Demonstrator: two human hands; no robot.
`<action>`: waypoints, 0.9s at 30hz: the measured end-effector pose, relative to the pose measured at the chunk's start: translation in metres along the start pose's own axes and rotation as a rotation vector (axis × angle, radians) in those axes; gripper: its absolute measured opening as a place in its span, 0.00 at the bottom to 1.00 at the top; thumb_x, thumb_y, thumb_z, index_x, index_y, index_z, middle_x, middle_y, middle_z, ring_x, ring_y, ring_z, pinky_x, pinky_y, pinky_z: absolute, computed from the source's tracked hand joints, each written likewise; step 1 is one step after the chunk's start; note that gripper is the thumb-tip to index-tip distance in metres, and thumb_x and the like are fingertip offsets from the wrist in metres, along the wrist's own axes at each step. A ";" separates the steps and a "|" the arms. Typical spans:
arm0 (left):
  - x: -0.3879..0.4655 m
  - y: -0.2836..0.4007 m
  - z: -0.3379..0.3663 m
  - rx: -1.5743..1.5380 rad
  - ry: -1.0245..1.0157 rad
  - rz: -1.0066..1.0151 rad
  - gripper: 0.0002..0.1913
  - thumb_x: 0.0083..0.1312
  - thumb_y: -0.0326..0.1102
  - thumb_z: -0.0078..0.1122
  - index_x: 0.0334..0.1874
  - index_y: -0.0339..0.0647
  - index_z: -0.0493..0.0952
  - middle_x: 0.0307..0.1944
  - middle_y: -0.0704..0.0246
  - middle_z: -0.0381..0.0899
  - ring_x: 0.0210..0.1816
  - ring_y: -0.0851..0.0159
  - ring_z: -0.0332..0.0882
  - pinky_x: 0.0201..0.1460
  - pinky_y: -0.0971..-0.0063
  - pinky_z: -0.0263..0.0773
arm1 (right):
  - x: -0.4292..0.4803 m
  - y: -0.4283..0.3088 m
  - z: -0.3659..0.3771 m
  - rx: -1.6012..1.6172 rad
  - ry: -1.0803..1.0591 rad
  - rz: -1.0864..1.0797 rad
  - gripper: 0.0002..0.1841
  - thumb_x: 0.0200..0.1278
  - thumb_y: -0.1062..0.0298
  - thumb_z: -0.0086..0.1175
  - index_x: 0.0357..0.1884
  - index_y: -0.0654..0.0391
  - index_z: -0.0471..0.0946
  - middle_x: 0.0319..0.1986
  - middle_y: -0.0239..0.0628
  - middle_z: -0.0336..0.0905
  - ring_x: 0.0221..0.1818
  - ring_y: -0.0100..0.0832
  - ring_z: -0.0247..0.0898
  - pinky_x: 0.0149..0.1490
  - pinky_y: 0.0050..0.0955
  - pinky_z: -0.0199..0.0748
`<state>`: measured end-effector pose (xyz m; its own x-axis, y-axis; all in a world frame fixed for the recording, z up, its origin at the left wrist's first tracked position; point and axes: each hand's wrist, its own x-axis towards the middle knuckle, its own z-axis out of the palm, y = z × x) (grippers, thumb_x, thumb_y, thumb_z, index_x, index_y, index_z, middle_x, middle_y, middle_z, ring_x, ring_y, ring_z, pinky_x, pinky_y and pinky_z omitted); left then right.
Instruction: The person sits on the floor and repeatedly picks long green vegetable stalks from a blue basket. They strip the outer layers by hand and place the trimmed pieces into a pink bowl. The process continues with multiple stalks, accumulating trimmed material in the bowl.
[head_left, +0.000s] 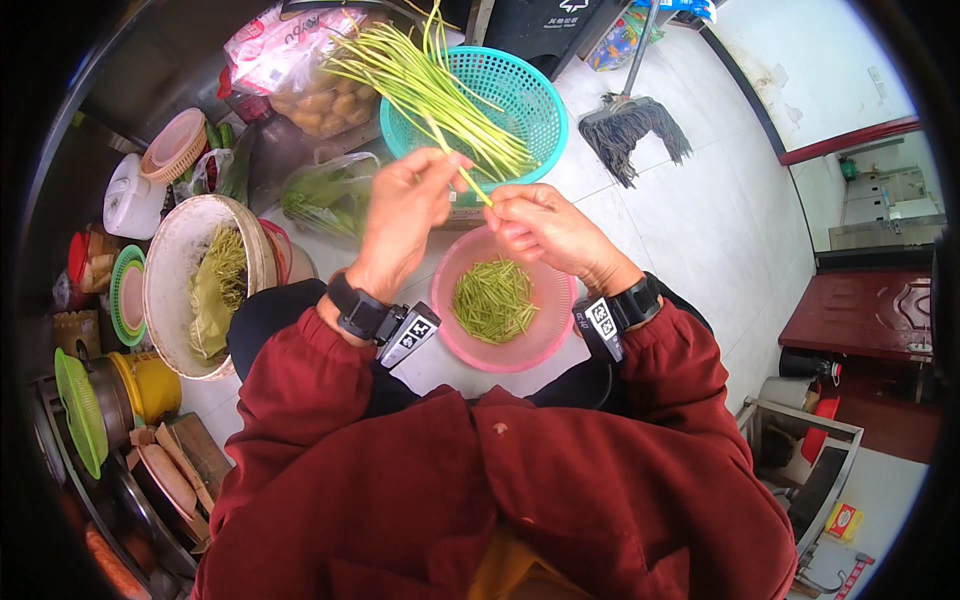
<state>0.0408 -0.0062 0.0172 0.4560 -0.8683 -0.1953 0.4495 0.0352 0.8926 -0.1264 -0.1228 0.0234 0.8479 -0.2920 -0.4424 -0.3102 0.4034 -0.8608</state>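
Observation:
Between my two hands runs a long green stalk (474, 182), which looks like a garlic scape. My left hand (412, 199) pinches it higher up, and my right hand (544, 229) grips its lower end. Beneath them on the floor stands a pink plastic basket (504, 360), with short cut green pieces (493, 300) heaped in it. Just beyond the hands, a teal colander (551, 124) holds a bundle of long green stalks (420, 90) that hangs over its far left rim.
At left stands a large off-white bucket (169, 292) containing yellowish-green plant scraps (225, 262). A plastic bag of greens (330, 195) lies near the colander, and a bag of potatoes (326, 105) sits behind it. A mop (637, 127) rests on the tiled floor at right.

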 end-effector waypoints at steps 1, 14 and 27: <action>-0.004 0.000 0.007 0.118 -0.075 0.149 0.09 0.73 0.32 0.58 0.46 0.35 0.83 0.29 0.74 0.81 0.27 0.82 0.70 0.29 0.87 0.63 | 0.004 0.005 0.000 -0.096 0.088 -0.013 0.12 0.76 0.64 0.45 0.39 0.61 0.76 0.24 0.22 0.64 0.19 0.14 0.48 0.23 0.17 0.45; 0.004 -0.014 -0.008 0.008 -0.125 -0.032 0.06 0.72 0.33 0.63 0.42 0.37 0.83 0.27 0.81 0.74 0.22 0.86 0.57 0.23 0.86 0.48 | -0.001 -0.005 0.001 0.214 -0.150 -0.021 0.10 0.75 0.66 0.48 0.44 0.62 0.77 0.26 0.23 0.67 0.20 0.14 0.52 0.25 0.15 0.51; -0.019 -0.015 0.021 0.772 -0.046 0.844 0.03 0.65 0.22 0.64 0.39 0.32 0.81 0.32 0.69 0.82 0.33 0.75 0.77 0.32 0.82 0.72 | 0.014 0.015 0.000 0.579 0.030 -0.034 0.09 0.75 0.71 0.45 0.32 0.59 0.69 0.23 0.23 0.58 0.20 0.17 0.49 0.23 0.18 0.47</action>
<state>0.0094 -0.0004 0.0165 0.3527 -0.7301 0.5853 -0.5851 0.3161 0.7468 -0.1193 -0.1207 0.0048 0.8382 -0.3341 -0.4309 0.0100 0.7995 -0.6006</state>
